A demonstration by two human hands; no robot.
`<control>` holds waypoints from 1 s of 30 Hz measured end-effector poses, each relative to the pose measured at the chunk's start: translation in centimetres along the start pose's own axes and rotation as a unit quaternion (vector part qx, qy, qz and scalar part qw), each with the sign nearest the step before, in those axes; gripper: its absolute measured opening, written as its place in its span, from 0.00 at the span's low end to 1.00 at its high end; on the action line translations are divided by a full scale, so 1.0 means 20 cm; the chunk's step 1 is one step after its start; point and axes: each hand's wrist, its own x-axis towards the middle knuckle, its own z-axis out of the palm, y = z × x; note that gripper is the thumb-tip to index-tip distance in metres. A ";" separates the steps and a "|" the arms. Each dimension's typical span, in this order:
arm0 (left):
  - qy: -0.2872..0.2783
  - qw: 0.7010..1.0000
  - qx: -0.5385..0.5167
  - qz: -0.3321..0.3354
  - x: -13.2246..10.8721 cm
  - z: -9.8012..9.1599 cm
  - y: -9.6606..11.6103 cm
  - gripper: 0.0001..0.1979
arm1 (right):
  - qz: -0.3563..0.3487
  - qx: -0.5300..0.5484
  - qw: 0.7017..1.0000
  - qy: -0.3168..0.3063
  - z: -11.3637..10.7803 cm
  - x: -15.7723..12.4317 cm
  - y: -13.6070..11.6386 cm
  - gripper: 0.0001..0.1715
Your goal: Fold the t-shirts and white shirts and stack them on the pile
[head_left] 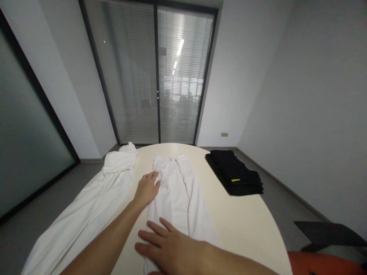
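Note:
A pair of white trousers [174, 198], by the look of it, lies lengthwise down the middle of the table, with its waist end away from me. My left hand [147, 187] rests at the left edge of the trousers near the waist, fingers stretched and holding nothing. Closer to me, my right hand [172, 244] spreads its fingers over the lower part and hides some of the cloth. Whether the right palm presses on the fabric, I cannot tell. To the left lies another long white garment [100, 198], bunched at its far end.
A stack of folded black clothes [232, 172] with a small yellow mark sits on the right of the pale round-edged table [246, 217]. A red-orange chair [323, 263] with a black part stands at lower right. Glass panels with blinds [180, 95] are beyond.

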 end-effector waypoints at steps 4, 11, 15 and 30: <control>0.034 0.999 -0.001 0.006 0.00 -0.03 0.01 0.20 | 0.020 -0.001 1.000 0.006 -0.11 -0.01 0.04 0.22; 0.007 0.993 -0.025 0.112 -0.05 -0.07 0.16 0.16 | 0.393 -0.111 0.901 0.145 -0.31 -0.10 0.37 0.11; -0.028 0.991 -0.013 0.128 -0.09 -0.06 0.18 0.21 | 0.470 -0.145 0.859 0.141 -0.29 -0.12 0.51 0.13; -0.043 0.987 0.012 0.152 -0.10 -0.02 0.15 0.25 | 0.339 -0.052 0.917 0.202 -0.23 -0.09 0.49 0.14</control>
